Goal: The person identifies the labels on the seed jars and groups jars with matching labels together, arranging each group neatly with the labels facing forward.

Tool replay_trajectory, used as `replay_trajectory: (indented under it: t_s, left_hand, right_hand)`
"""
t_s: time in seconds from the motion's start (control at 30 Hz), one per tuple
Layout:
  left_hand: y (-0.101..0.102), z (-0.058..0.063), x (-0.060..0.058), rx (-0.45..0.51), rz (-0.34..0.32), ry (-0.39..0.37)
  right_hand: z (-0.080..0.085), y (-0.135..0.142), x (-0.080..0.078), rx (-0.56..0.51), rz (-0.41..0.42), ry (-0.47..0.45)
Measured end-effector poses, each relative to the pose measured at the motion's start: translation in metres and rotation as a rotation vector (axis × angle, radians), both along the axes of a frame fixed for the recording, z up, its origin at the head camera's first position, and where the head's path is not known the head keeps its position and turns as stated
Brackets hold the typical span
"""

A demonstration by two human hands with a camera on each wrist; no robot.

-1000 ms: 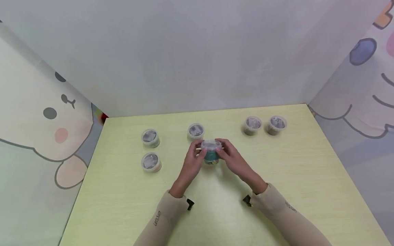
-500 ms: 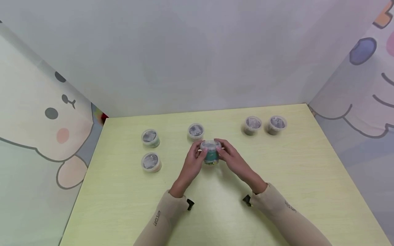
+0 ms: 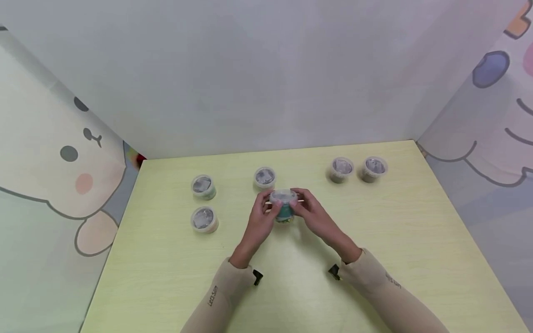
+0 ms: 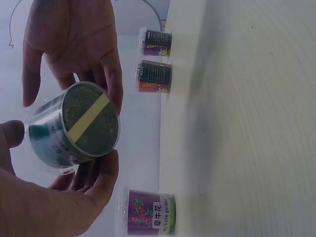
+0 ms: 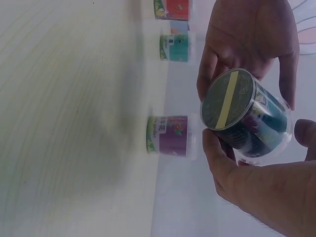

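Observation:
A lidded clear plastic cup with a teal label (image 3: 285, 212) is held between both hands over the middle of the table, its lid facing up. On its left side the left hand (image 3: 260, 221) grips it, thumb toward me and fingers behind. The right hand (image 3: 318, 219) grips the opposite side the same way. Both wrist views show the cup's dark round base, crossed by a strip of yellow tape (image 4: 89, 118). The base is raised off the tabletop, fingers curled around the wall.
Close behind the held cup stands a purple-labelled cup (image 5: 170, 136). Two more lidded cups stand at left, one (image 3: 203, 186) behind the other (image 3: 204, 219). At the back right, two others (image 3: 341, 169) stand side by side. A pale wall (image 3: 266, 78) rises behind the yellowish table (image 3: 395, 240).
The held cup has shifted very slightly left in the hands. Both hands keep their grip in nearly the same place, and the other cups have not moved.

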State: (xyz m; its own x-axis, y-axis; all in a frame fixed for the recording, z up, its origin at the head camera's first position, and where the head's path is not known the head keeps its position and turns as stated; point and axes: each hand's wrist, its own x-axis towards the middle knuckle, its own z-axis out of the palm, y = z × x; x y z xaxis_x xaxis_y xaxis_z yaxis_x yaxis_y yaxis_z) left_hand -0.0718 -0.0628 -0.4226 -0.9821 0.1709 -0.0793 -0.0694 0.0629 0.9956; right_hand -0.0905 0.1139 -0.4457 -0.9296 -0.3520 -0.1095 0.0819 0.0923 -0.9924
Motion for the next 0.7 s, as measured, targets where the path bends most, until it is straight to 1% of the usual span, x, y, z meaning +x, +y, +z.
replay_trajectory:
  t_s: [0.13, 0.3, 0.33, 0.37, 0.4, 0.5, 0.6, 0.63, 0.7]
  left_hand:
    - [-0.0003, 0.0011, -0.0005, -0.014, -0.014, 0.007]
    - [-0.0039, 0.0010, -0.0027, 0.008, -0.035, -0.015]
    - [-0.0045, -0.0025, -0.0040, 0.013, -0.038, -0.015]
    - [-0.0049, -0.0029, -0.0046, 0.023, -0.044, -0.020]
    - [-0.0051, -0.0074, -0.0059, 0.028, -0.049, -0.020]
    - [-0.0049, -0.0082, -0.0058, 0.035, -0.060, -0.027]
    - [-0.0037, -0.0042, -0.0040, 0.024, -0.050, -0.030]
    - [-0.0030, 0.0000, -0.0027, 0.022, -0.042, -0.032]
    - [-0.0015, 0.0005, -0.0022, 0.010, -0.020, -0.028]
  right_hand:
    - [-0.0003, -0.0002, -0.0008, 0.041, -0.008, 0.017]
    - [0.0011, 0.0016, -0.0016, -0.023, 0.009, 0.019]
    - [0.0014, 0.0021, -0.0017, -0.036, 0.014, 0.016]
    - [0.0015, 0.0025, -0.0017, -0.047, 0.019, 0.012]
    - [0.0022, 0.0027, -0.0016, -0.055, 0.023, 0.002]
    - [0.0028, 0.0029, -0.0012, -0.060, 0.026, -0.021]
    - [0.0029, 0.0025, -0.0013, -0.055, 0.026, -0.030]
    - [0.0022, 0.0024, -0.0014, -0.051, 0.024, -0.026]
    - [0.0009, 0.0018, -0.0016, -0.038, 0.016, -0.027]
